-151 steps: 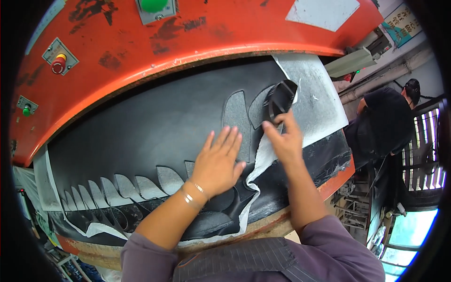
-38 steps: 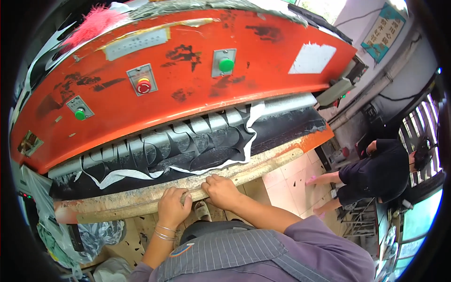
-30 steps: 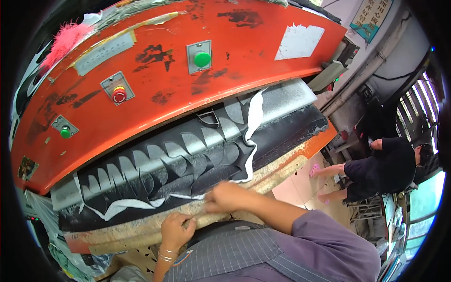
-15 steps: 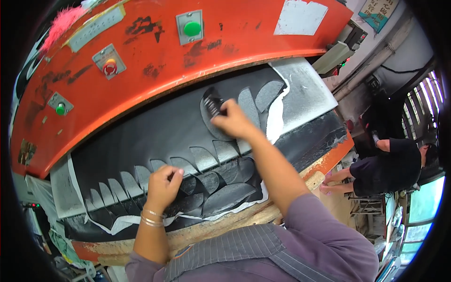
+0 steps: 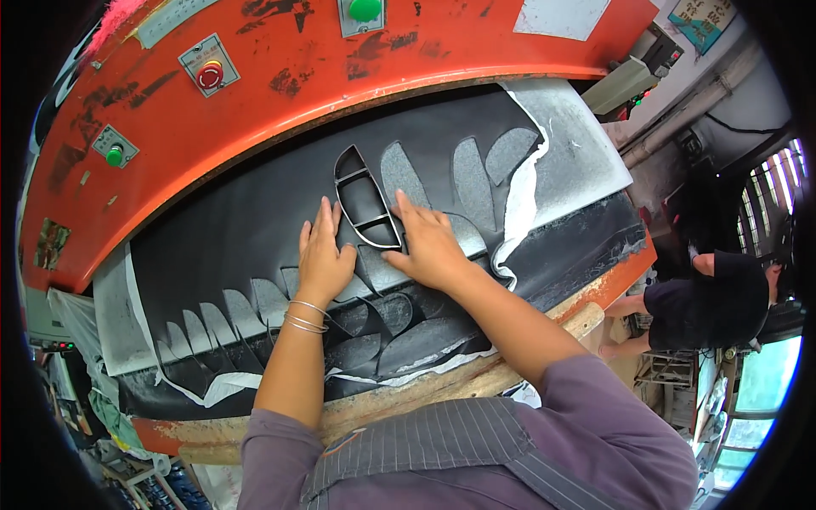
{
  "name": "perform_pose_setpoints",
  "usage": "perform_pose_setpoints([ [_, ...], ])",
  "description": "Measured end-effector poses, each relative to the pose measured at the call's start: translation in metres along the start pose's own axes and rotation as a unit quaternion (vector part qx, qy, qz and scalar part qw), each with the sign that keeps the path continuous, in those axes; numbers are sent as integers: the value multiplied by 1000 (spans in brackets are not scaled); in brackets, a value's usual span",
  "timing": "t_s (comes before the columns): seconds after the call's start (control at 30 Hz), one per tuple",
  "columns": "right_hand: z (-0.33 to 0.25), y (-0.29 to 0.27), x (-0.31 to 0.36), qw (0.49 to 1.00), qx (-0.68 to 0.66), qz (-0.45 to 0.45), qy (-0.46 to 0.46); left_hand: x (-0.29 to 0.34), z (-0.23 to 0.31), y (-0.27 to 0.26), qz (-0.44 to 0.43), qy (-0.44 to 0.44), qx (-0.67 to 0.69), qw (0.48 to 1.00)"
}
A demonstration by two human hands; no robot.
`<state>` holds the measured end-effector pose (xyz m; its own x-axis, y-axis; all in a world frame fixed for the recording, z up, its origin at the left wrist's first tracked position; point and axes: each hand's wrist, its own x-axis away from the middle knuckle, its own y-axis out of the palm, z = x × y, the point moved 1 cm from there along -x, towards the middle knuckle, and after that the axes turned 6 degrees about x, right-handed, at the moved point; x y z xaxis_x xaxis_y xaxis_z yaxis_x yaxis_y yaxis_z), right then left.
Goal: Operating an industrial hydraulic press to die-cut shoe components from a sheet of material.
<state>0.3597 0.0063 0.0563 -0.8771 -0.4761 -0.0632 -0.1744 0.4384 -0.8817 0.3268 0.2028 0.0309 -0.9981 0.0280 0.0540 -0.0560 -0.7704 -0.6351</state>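
Note:
A half-moon metal cutting die (image 5: 374, 220), its thin walls joined by crossbars, lies on the black sheet (image 5: 229, 212). Along its left wall my left hand (image 5: 326, 262) rests with straight fingers, their tips at the metal. On the other side my right hand (image 5: 429, 246) is spread, its fingers and thumb by the die's right wall and lower tip. Right of the die is a half-moon cutout (image 5: 404, 174) in the sheet, showing a grey surface below. Several more cutouts run along the sheet's near edge.
An orange press beam (image 5: 289, 64) spans the far side, bearing green buttons (image 5: 365, 9) and a red stop button (image 5: 210, 76). Torn white backing (image 5: 523, 204) edges the sheet. A wooden rail (image 5: 382, 399) runs along the front. Another person (image 5: 710, 297) is at far right.
The blurred dark thing in my right hand is gone from it; the die now lies on the sheet left of a bared cutout. My left hand has moved right and farther in, and opened.

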Motion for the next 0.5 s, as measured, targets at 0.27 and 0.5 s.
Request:
perform_pose_setpoints([
  [0.27,0,10,6,994,63,84,-26,-8,4,-1,-17,-11,-34,999],
  [0.5,-2,8,5,992,65,104,-33,-8,14,-6,31,13,-52,998],
])
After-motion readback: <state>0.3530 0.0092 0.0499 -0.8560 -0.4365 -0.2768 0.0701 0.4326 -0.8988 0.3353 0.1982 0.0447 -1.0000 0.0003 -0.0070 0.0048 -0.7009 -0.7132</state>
